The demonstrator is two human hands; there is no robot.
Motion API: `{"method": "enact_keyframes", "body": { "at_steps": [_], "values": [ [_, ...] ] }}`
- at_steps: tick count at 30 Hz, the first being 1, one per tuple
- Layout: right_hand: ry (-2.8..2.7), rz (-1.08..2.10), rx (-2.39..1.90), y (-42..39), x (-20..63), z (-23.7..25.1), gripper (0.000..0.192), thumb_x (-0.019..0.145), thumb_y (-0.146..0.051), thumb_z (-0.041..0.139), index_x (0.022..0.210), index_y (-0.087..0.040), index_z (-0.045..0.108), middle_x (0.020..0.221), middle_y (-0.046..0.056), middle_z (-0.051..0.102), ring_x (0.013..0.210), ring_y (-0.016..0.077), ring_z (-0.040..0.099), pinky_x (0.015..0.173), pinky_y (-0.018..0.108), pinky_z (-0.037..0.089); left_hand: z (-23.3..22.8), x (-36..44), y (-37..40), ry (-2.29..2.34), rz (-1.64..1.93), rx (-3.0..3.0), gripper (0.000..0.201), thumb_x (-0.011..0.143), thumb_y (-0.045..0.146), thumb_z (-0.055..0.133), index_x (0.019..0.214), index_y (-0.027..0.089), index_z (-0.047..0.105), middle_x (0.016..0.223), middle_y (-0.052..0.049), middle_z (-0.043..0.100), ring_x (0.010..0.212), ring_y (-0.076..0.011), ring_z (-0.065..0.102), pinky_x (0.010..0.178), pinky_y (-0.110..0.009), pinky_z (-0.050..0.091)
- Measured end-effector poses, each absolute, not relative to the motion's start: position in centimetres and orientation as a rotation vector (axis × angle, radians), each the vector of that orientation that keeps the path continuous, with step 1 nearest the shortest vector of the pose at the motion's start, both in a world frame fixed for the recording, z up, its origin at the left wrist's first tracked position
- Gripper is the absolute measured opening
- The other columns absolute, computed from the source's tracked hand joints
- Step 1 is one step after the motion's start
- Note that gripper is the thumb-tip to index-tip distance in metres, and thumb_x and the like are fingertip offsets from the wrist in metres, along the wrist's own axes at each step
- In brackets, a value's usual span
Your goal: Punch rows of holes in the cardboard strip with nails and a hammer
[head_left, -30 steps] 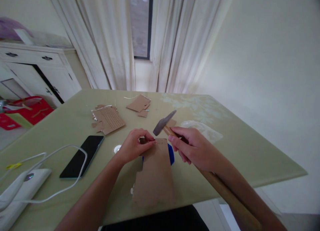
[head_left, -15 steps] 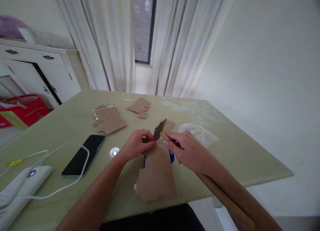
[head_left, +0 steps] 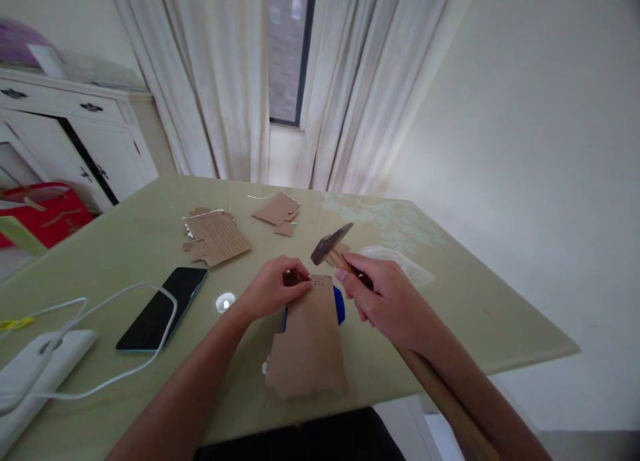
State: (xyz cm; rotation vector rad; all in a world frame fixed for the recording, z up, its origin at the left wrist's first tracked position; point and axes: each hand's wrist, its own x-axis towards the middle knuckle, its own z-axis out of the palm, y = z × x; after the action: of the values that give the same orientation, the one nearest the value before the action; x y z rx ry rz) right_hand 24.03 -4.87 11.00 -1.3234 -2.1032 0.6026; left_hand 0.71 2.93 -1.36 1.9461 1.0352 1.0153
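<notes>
My right hand (head_left: 383,289) is wrapped round the wooden handle of a hammer (head_left: 332,244), close below its head. The rest of the handle runs back under my forearm. The head hangs tilted, above and apart from a brown cardboard piece (head_left: 307,348) with rows of small holes near its far edge. At that edge, beside the holes, my left hand (head_left: 275,288) pinches with thumb and fingers; what lies between the fingertips is too small to make out. Something blue (head_left: 339,306) shows from under the cardboard on both sides.
Torn cardboard pieces (head_left: 220,238) lie farther back on the table (head_left: 450,314). A phone (head_left: 163,309), a white power strip (head_left: 45,368) with a looping cable and a small round clear item (head_left: 225,302) are at the left. A clear plastic bag (head_left: 407,266) lies behind my right hand.
The hammer head has risen off the cardboard's far edge, up and to the right, with my right hand. My left hand keeps its pinch there. The whole view has shifted slightly.
</notes>
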Motion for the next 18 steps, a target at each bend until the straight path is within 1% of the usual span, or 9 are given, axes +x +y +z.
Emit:
{"method": "enact_keyframes", "body": {
  "at_steps": [2,3,4,5,7,11,14,16,18],
  "values": [
    [-2.028,0.625,-1.293,-5.0,24.4,11.4,0.034,0.112,-0.036,0.060,0.079,-0.025,0.058,0.059,-0.002,0.056,0.052,0.0164,0.052,0.053,0.030,0.033,-1.3,0.4,3.1,1.015,1.040,2.015,0.027,0.084,0.041,0.089,0.103,0.023,0.082,0.105,-0.007,0.080,0.100,-0.0246,0.070,0.095,-0.040,0.055],
    [-2.005,0.640,-1.281,-5.0,24.4,11.3,0.035,0.112,-0.037,0.060,0.079,-0.025,0.058,0.059,-0.002,0.056,0.052,0.0165,0.052,0.052,0.030,0.032,-1.3,0.3,3.2,1.000,1.045,2.054,0.035,0.081,0.043,0.093,0.109,0.024,0.082,0.114,-0.008,0.081,0.110,-0.0270,0.070,0.105,-0.044,0.053],
    [-1.993,0.652,-1.273,-4.9,24.4,11.1,0.035,0.112,-0.037,0.060,0.079,-0.025,0.058,0.060,-0.001,0.057,0.052,0.0165,0.052,0.052,0.029,0.032,-1.4,0.2,3.2,0.989,1.041,2.086,0.042,0.079,0.046,0.096,0.113,0.026,0.082,0.121,-0.008,0.080,0.118,-0.0289,0.068,0.112,-0.047,0.049],
    [-1.998,0.661,-1.271,-4.8,24.3,10.7,0.034,0.111,-0.036,0.060,0.080,-0.025,0.059,0.060,-0.001,0.057,0.052,0.0164,0.052,0.052,0.029,0.032,-1.4,0.2,3.3,0.989,1.027,2.107,0.046,0.077,0.048,0.098,0.114,0.026,0.082,0.124,-0.008,0.080,0.121,-0.0300,0.068,0.114,-0.048,0.048],
    [-2.057,0.682,-1.290,-4.5,24.0,9.7,0.031,0.111,-0.033,0.060,0.081,-0.024,0.061,0.061,-0.001,0.058,0.053,0.0161,0.053,0.054,0.029,0.033,-1.6,0.2,3.4,1.012,0.973,2.114,0.048,0.075,0.053,0.098,0.112,0.026,0.083,0.120,-0.007,0.081,0.115,-0.0302,0.069,0.107,-0.045,0.050],
    [-2.205,0.696,-1.357,-4.0,23.5,8.3,0.028,0.110,-0.027,0.058,0.084,-0.022,0.065,0.063,-0.001,0.062,0.054,0.0153,0.056,0.060,0.030,0.037,-1.7,0.4,3.3,1.039,0.889,2.079,0.043,0.080,0.056,0.093,0.107,0.023,0.083,0.101,-0.004,0.081,0.094,-0.0267,0.071,0.087,-0.037,0.051],
    [-2.167,0.653,-1.333,-4.1,23.5,8.7,0.028,0.111,-0.029,0.059,0.084,-0.023,0.065,0.061,-0.002,0.061,0.055,0.0160,0.057,0.061,0.030,0.038,-1.4,0.6,3.1,1.059,0.888,2.037,0.045,0.079,0.054,0.093,0.109,0.022,0.083,0.103,-0.005,0.082,0.095,-0.0267,0.072,0.087,-0.037,0.052],
    [-2.115,0.664,-1.309,-4.1,23.6,9.0,0.030,0.111,-0.030,0.059,0.082,-0.024,0.064,0.057,-0.003,0.058,0.055,0.0169,0.058,0.059,0.030,0.037,-1.2,0.6,3.0,1.063,0.893,2.019,0.046,0.079,0.053,0.093,0.112,0.022,0.083,0.108,-0.006,0.082,0.099,-0.0272,0.072,0.091,-0.038,0.053],
    [-2.107,0.718,-1.312,-4.2,23.6,8.9,0.031,0.111,-0.029,0.058,0.081,-0.024,0.063,0.057,-0.003,0.058,0.053,0.0165,0.057,0.056,0.029,0.036,-1.1,0.6,3.0,1.060,0.888,2.018,0.044,0.079,0.054,0.092,0.110,0.023,0.083,0.105,-0.006,0.082,0.097,-0.0261,0.072,0.088,-0.037,0.053]
  ]
}}
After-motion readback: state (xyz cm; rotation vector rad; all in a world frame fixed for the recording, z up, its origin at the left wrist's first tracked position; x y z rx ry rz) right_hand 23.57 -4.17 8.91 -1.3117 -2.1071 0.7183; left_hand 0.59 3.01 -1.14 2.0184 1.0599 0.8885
